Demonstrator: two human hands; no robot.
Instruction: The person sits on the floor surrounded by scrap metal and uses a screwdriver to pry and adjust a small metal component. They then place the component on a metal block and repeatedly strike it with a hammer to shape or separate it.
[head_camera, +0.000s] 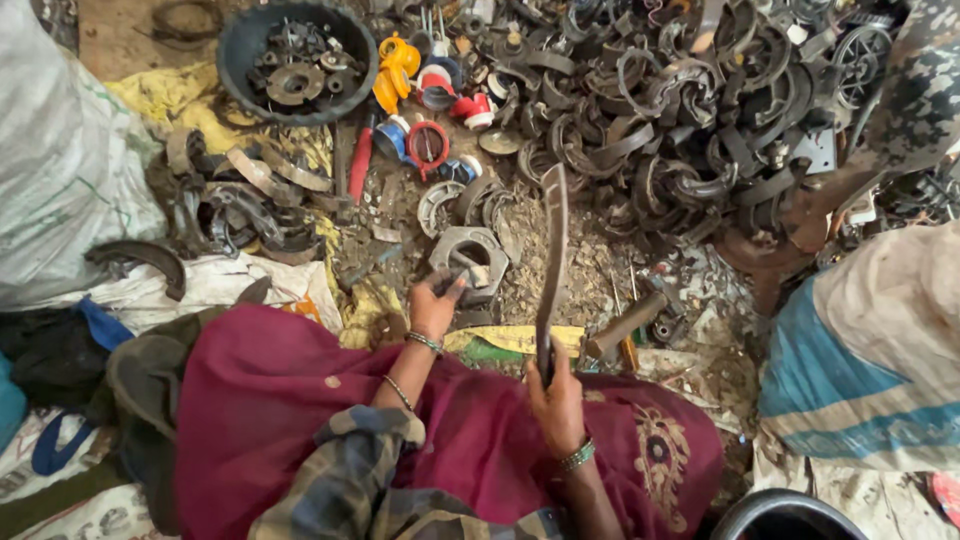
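My left hand (432, 308) reaches forward and grips the near edge of a grey cast-metal part (470, 258) lying on the dirty ground. My right hand (556, 400) is closed around the handle of a long curved metal blade (552, 250), held upright with its tip pointing away from me. The blade stands just right of the grey part. Both wrists wear bangles, and a dark red cloth (300, 400) covers my lap.
A big heap of dark brake shoes and scrap metal (680, 110) fills the far right. A black tub (296, 60) with metal parts sits at the far left, beside red, orange and blue plastic pieces (430, 100). A hammer (625, 325) lies right of the blade. White sacks (60, 170) flank the left; another person's camouflage sleeve (910, 90) is at the right.
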